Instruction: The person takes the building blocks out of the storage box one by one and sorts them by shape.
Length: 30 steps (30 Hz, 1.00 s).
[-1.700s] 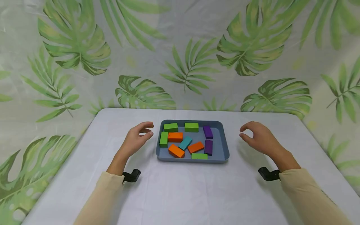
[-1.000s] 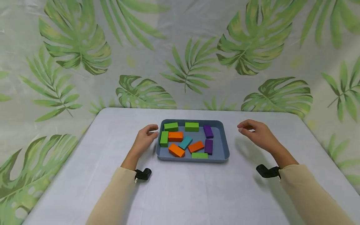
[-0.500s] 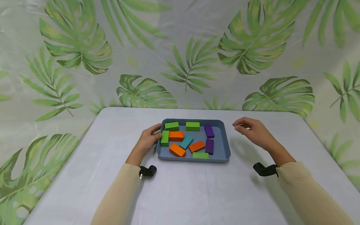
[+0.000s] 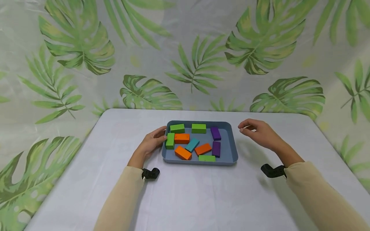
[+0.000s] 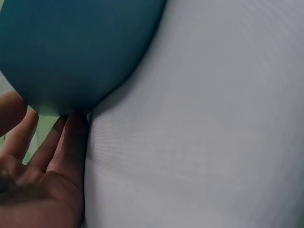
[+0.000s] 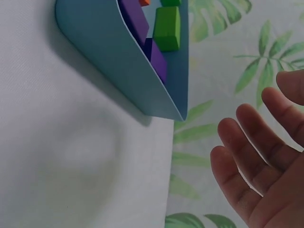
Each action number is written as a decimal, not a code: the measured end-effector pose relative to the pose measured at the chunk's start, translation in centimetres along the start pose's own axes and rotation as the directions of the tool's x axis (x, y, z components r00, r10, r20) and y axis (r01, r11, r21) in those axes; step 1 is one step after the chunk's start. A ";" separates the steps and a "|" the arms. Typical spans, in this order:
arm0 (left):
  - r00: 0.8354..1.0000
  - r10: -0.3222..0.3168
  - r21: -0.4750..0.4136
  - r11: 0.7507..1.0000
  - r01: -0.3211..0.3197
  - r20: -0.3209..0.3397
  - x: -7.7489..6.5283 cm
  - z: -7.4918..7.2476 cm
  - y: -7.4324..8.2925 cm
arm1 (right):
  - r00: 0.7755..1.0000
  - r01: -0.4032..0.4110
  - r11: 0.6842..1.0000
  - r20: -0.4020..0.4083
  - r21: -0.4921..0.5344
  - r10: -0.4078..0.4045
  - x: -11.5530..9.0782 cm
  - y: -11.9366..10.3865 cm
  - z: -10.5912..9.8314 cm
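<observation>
A blue-grey tray (image 4: 229,159) holds rectangular blocks lying flat: several green ones, such as a green block (image 4: 198,128), three orange ones including an orange block (image 4: 182,138), two purple ones such as a purple block (image 4: 216,149), and a teal block (image 4: 192,145). My left hand (image 4: 151,142) rests against the tray's left side. In the left wrist view its fingers (image 5: 73,142) are fairly straight and touch the outer wall, with the thumb near the rim. My right hand (image 4: 258,132) hovers apart from the tray's right side, fingers loosely bent, holding nothing.
The tray stands on a table with a white cloth (image 4: 185,195). Behind the table hangs a leaf-patterned backdrop (image 4: 190,61). A black wrist camera (image 4: 151,173) sits on the left wrist, another black camera (image 4: 272,170) on the right.
My left hand has moved right from beside the tray until it touches its left side. My right hand has come slightly left, nearer the tray. The blocks keep their places.
</observation>
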State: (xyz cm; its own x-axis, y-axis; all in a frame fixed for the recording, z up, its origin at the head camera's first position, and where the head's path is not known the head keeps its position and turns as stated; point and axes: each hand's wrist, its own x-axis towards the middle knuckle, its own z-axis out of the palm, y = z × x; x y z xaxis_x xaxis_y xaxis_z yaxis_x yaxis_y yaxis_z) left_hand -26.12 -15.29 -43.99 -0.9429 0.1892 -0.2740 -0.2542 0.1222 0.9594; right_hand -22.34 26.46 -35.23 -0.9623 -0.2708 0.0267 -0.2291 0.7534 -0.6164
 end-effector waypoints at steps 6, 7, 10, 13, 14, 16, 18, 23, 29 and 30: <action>1.000 -0.006 -0.041 0.999 0.006 0.008 0.1 -0.1 0.0 | 0.999 0.023 0.999 0.028 -0.027 -0.022 0.4 -0.6 -0.1; 1.000 -0.002 -0.047 0.999 0.002 0.016 0.1 -0.2 0.0 | 0.999 0.031 0.999 0.032 -0.036 -0.030 0.5 -0.7 -0.1; 0.999 0.010 -0.064 0.998 -0.007 0.052 0.1 -0.3 -0.1 | 0.998 0.052 0.997 0.046 -0.060 -0.050 1.0 -1.1 0.0; 0.997 0.015 -0.063 0.998 -0.010 0.082 0.0 -0.4 -0.3 | 0.994 0.081 0.994 0.075 -0.069 -0.076 1.6 -1.6 0.3; 0.996 0.014 -0.061 0.998 -0.009 0.086 -0.1 -0.4 -0.3 | 0.992 0.092 0.993 0.087 -0.067 -0.086 1.9 -1.8 0.4; 0.996 0.016 -0.060 0.998 -0.011 0.088 -0.3 -0.4 -0.4 | 0.988 0.116 0.991 0.110 -0.067 -0.108 2.4 -2.3 0.6; 0.996 0.022 -0.064 0.998 -0.017 0.088 -0.4 -0.3 -0.4 | 0.984 0.134 0.988 0.130 -0.073 -0.124 3.0 -2.9 0.8; 0.995 0.032 -0.064 0.998 -0.026 0.090 -0.3 -0.4 -0.4 | 0.979 0.135 0.984 0.171 -0.112 -0.115 4.5 -4.6 1.6; 0.997 0.028 -0.058 0.998 -0.023 0.071 0.0 -0.3 -0.8 | 0.967 0.179 0.971 0.213 -0.157 -0.143 5.9 -6.2 2.2; 0.997 0.027 -0.058 0.998 -0.023 0.074 0.0 -0.3 -0.8 | 0.965 0.183 0.970 0.216 -0.163 -0.146 6.0 -6.4 2.2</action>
State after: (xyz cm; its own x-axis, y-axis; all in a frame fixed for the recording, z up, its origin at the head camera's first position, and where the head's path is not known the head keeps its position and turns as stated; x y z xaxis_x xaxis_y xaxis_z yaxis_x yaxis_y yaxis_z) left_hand -25.99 -15.69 -44.73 -0.9311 0.2636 -0.2523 -0.2448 0.0612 0.9676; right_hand -26.33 18.69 -32.90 -0.8639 -0.5007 -0.0542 -0.4220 0.7784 -0.4648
